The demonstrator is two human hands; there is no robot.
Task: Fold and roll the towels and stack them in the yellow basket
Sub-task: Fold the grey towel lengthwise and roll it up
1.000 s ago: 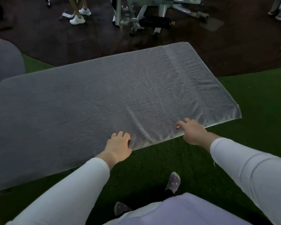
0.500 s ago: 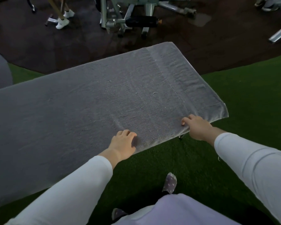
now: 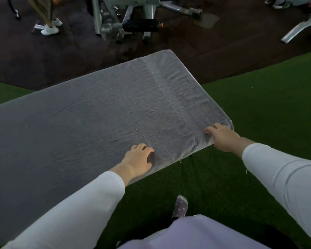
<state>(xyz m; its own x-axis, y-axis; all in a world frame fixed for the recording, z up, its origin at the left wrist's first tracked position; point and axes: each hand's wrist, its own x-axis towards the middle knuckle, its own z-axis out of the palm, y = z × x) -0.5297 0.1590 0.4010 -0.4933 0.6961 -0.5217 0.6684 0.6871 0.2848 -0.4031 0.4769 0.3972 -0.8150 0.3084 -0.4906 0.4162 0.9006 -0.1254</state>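
Observation:
A large grey towel (image 3: pixel 101 119) lies spread flat over a raised surface in front of me, its right end pale and ribbed. My left hand (image 3: pixel 138 159) sits on the towel just inside its near edge, fingers curled into the fabric. My right hand (image 3: pixel 221 136) grips the near right corner of the towel, which curls up slightly at its fingertips. Both arms wear white sleeves. No yellow basket is in view.
Green turf (image 3: pixel 250 108) covers the floor to the right and beneath me, where my spotted sock (image 3: pixel 180 206) shows. Beyond the towel a dark floor holds gym machines (image 3: pixel 126 20). A person's white shoes (image 3: pixel 49 29) stand at the far left.
My right hand has slid right along the near edge to the towel's corner. My left hand has followed it to the right along the same edge.

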